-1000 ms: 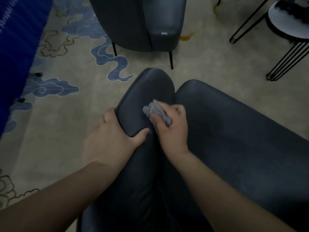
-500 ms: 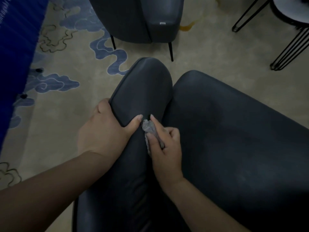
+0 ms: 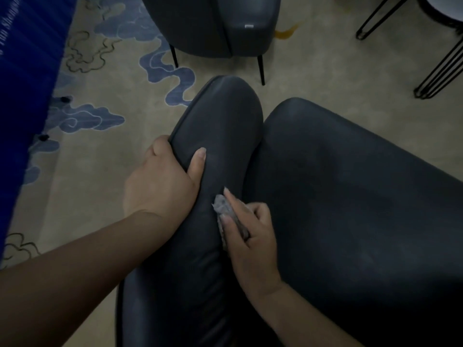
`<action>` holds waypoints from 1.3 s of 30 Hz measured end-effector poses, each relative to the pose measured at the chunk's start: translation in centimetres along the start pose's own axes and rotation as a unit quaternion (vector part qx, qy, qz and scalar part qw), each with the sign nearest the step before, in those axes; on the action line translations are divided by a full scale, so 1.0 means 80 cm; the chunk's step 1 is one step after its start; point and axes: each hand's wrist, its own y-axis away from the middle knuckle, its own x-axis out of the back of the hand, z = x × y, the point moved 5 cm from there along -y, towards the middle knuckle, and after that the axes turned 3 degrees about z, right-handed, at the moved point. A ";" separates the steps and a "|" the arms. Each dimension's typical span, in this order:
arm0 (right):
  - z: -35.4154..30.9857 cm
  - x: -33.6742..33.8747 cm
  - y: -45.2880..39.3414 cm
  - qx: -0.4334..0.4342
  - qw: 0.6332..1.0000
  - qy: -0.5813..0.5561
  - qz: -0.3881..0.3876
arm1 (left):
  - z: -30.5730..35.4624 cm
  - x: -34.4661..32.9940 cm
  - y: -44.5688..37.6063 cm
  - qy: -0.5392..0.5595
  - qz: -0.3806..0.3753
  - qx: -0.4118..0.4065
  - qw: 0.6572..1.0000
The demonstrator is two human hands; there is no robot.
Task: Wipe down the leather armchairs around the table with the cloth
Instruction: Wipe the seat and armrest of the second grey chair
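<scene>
Head view showed the right hand point(image 3: 250, 236) pinching the grey cloth point(image 3: 229, 216) against the armchair's armrest point(image 3: 220, 136). Left hand point(image 3: 160, 186) gripped that armrest's edge.

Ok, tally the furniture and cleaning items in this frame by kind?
Armchairs: 2 (near, far)
Wire-leg table: 1
Cloth: 1, in the right hand
Total: 4

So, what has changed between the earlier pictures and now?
The right hand, gripping the grey cloth, drew back toward the person along the crease between armrest and seat. Nothing was taken or released. The left hand still grips the armrest edge, thumb on top.
</scene>
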 end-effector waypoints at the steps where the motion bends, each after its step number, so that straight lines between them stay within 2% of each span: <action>1: -0.002 0.002 -0.009 -0.006 1.000 0.005 -0.001 | 0.000 0.001 0.001 -0.003 0.000 0.002 1.000; 3: -0.006 0.007 -0.050 -0.015 0.999 0.015 0.033 | 0.002 0.003 0.001 -0.004 0.000 0.001 1.000; 6: -0.005 0.003 -0.119 -0.088 0.991 0.017 0.096 | 0.001 0.002 0.001 -0.009 -0.001 0.003 1.000; 10: -0.006 -0.018 -0.092 -0.110 0.989 0.020 0.097 | 0.000 -0.002 -0.001 -0.022 0.011 -0.005 1.000; 18: 0.004 -0.001 0.054 -0.151 0.989 0.004 -0.004 | 0.001 -0.002 -0.002 -0.036 0.040 -0.024 0.998; 22: 0.005 0.022 0.090 -0.141 0.985 0.067 -0.072 | 0.007 -0.002 -0.003 -0.048 0.033 -0.027 0.998; 25: 0.005 0.038 0.110 -0.149 0.975 0.107 -0.126 | 0.010 -0.001 -0.003 -0.046 -0.008 -0.016 0.999; 30: 0.001 0.078 0.135 -0.156 0.954 0.155 -0.202 | 0.012 0.008 0.007 0.017 -0.139 0.020 0.990; 33: -0.013 0.109 0.141 -0.156 0.959 0.176 -0.159 | 0.008 0.024 0.044 -0.002 -0.177 -0.025 0.984; 39: -0.076 0.154 0.132 -0.118 0.967 0.206 -0.089 | -0.003 0.075 0.145 -0.093 -0.198 -0.141 0.966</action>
